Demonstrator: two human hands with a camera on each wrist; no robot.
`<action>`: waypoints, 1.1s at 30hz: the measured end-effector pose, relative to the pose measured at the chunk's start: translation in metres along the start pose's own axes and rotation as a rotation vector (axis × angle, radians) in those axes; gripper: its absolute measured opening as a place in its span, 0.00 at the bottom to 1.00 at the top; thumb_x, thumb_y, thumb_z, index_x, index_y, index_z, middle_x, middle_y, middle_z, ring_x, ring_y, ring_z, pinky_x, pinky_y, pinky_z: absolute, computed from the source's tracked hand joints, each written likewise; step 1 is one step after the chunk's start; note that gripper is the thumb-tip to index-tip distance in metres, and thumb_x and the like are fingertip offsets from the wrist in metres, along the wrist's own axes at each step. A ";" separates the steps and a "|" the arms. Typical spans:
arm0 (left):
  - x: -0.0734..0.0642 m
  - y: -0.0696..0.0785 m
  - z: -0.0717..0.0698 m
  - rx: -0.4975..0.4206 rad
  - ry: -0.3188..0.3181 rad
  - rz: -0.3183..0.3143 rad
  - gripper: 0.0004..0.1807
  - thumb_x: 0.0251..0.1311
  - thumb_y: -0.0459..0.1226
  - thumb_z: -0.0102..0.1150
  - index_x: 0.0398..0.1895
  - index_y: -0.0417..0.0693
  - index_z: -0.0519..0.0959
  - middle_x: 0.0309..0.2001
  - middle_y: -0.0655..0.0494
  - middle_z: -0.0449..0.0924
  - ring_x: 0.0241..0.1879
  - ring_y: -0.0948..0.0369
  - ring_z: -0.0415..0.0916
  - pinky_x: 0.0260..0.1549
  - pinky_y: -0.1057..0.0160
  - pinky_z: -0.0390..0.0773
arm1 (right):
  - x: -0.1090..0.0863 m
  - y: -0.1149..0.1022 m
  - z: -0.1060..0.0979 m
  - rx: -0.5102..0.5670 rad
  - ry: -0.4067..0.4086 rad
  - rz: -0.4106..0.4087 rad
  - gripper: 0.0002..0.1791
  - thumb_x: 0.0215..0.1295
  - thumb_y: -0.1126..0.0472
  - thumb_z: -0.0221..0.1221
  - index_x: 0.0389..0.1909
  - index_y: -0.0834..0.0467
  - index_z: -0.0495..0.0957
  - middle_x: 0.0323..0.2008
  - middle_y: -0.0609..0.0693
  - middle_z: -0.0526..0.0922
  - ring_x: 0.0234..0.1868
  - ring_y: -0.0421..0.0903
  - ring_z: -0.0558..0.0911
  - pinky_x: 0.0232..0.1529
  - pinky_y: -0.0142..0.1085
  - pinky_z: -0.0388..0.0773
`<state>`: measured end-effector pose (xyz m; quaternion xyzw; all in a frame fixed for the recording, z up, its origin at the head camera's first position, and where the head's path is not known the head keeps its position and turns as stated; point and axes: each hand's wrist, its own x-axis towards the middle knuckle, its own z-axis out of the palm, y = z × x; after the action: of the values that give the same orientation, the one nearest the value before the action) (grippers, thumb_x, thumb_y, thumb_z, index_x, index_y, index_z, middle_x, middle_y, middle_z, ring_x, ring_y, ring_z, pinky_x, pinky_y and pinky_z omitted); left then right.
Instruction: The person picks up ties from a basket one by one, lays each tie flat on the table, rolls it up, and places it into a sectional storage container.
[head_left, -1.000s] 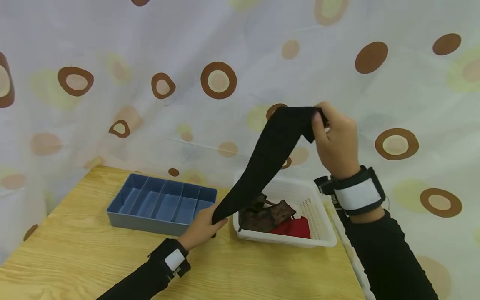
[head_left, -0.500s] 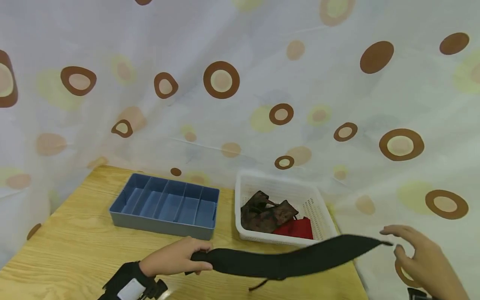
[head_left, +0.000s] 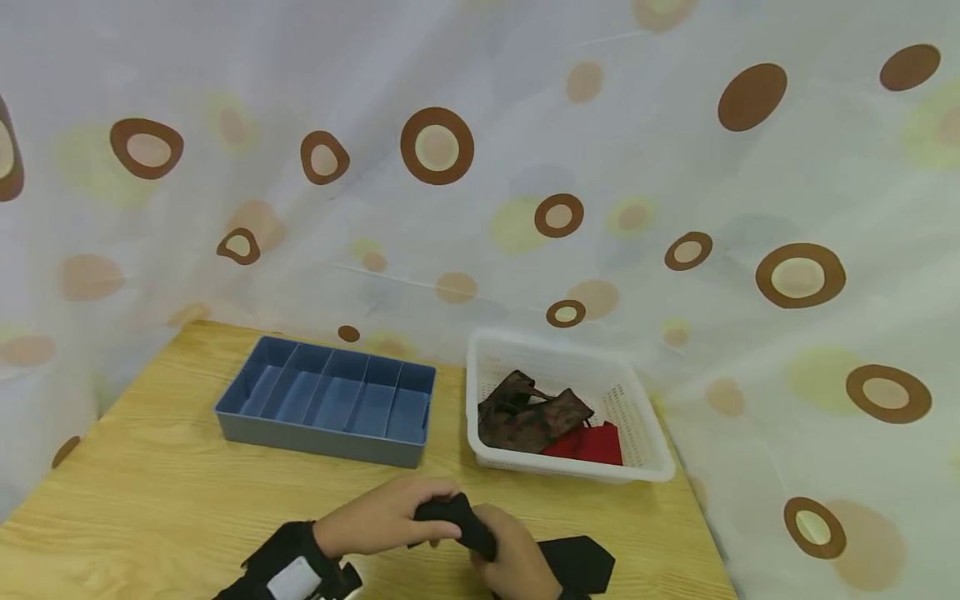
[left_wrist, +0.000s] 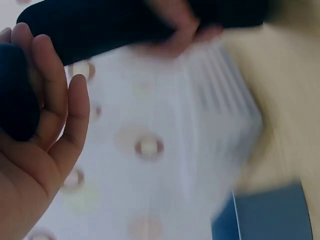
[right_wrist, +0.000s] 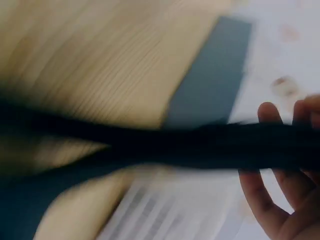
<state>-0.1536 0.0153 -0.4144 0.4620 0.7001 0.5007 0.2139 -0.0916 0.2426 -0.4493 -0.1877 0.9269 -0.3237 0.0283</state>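
A black necktie (head_left: 577,565) is bunched between my two hands low in the middle of the head view. My left hand (head_left: 393,517) holds its folded part between thumb and fingers, and in the left wrist view the dark cloth (left_wrist: 105,30) runs across those fingertips. Close on its right, my right hand (head_left: 516,554) grips the same bundle. Beyond the right hand a wide, angular end of the necktie hangs over the wooden table. The right wrist view is blurred; two dark strands (right_wrist: 150,145) of the necktie converge there towards the right hand's fingers (right_wrist: 265,200).
A blue tray (head_left: 322,439) with several compartments stands at the back left of the table (head_left: 150,500). To its right, a white perforated basket (head_left: 645,425) holds brown patterned cloth (head_left: 536,421) and a red cloth (head_left: 588,444). A curtain with brown ovals hangs behind.
The necktie was stretched up diagonally between both hands, then swung flat with its right end by the right hand. Now the right hand has come in beside the left, gathering it.
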 end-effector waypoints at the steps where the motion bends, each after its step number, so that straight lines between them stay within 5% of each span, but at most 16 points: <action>1: -0.007 -0.004 -0.009 0.023 0.020 -0.014 0.10 0.66 0.48 0.50 0.35 0.54 0.74 0.24 0.64 0.73 0.19 0.75 0.64 0.23 0.74 0.69 | 0.000 0.010 -0.002 -0.086 0.023 0.034 0.18 0.49 0.73 0.62 0.41 0.55 0.77 0.37 0.47 0.81 0.36 0.38 0.78 0.37 0.35 0.77; 5: -0.041 -0.025 -0.045 0.116 0.046 -0.121 0.10 0.66 0.48 0.50 0.33 0.54 0.73 0.22 0.65 0.72 0.17 0.73 0.63 0.25 0.71 0.69 | -0.012 0.060 -0.021 -0.480 0.113 0.072 0.19 0.42 0.72 0.66 0.38 0.54 0.79 0.37 0.46 0.81 0.37 0.45 0.81 0.37 0.42 0.77; 8: -0.066 -0.042 -0.062 0.125 0.012 -0.199 0.12 0.66 0.48 0.50 0.31 0.51 0.73 0.21 0.65 0.71 0.17 0.72 0.62 0.25 0.70 0.68 | -0.030 0.091 -0.041 -0.698 0.223 0.017 0.20 0.38 0.72 0.70 0.35 0.54 0.79 0.34 0.47 0.80 0.35 0.45 0.81 0.35 0.44 0.75; 15: -0.088 -0.074 -0.068 0.140 -0.031 -0.304 0.12 0.62 0.48 0.55 0.31 0.49 0.73 0.23 0.63 0.72 0.20 0.71 0.64 0.24 0.68 0.67 | -0.047 0.135 -0.077 -0.918 0.465 -0.174 0.27 0.31 0.79 0.67 0.39 0.60 0.78 0.35 0.59 0.77 0.36 0.55 0.79 0.38 0.51 0.74; 17: -0.089 -0.083 -0.066 0.213 -0.024 -0.360 0.10 0.58 0.46 0.60 0.34 0.51 0.74 0.27 0.62 0.75 0.24 0.70 0.67 0.27 0.67 0.68 | -0.049 0.146 -0.076 -0.932 0.443 -0.147 0.26 0.33 0.79 0.66 0.39 0.60 0.78 0.35 0.59 0.77 0.36 0.56 0.78 0.39 0.54 0.73; 20: -0.093 -0.098 -0.062 0.307 -0.013 -0.423 0.14 0.51 0.41 0.67 0.39 0.51 0.74 0.36 0.56 0.78 0.33 0.61 0.75 0.32 0.62 0.73 | -0.053 0.153 -0.064 -0.894 0.306 -0.037 0.22 0.36 0.76 0.68 0.35 0.57 0.78 0.33 0.54 0.77 0.35 0.53 0.79 0.38 0.54 0.74; 25: -0.106 -0.117 -0.060 0.352 0.055 -0.469 0.24 0.44 0.30 0.70 0.45 0.48 0.71 0.47 0.43 0.75 0.48 0.44 0.75 0.39 0.52 0.76 | -0.042 0.132 -0.038 -0.710 0.160 0.095 0.16 0.43 0.67 0.71 0.34 0.54 0.80 0.32 0.48 0.78 0.36 0.48 0.79 0.37 0.50 0.76; 30: -0.115 -0.126 -0.059 0.349 0.144 -0.504 0.25 0.39 0.22 0.65 0.41 0.48 0.69 0.43 0.47 0.70 0.44 0.50 0.73 0.36 0.57 0.73 | -0.014 0.115 -0.008 -0.525 0.041 0.081 0.33 0.47 0.52 0.70 0.56 0.55 0.73 0.55 0.58 0.75 0.56 0.57 0.74 0.48 0.60 0.71; 33: -0.118 -0.129 -0.056 0.370 0.177 -0.493 0.22 0.42 0.23 0.66 0.38 0.48 0.69 0.38 0.51 0.69 0.39 0.56 0.71 0.36 0.57 0.73 | -0.004 0.116 0.010 -0.533 -0.034 0.097 0.36 0.49 0.49 0.68 0.61 0.53 0.70 0.61 0.60 0.71 0.61 0.60 0.70 0.51 0.63 0.67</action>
<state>-0.1954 -0.1242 -0.5267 0.2641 0.8860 0.3362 0.1794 -0.1240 0.3217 -0.5277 -0.1493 0.9867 -0.0633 0.0091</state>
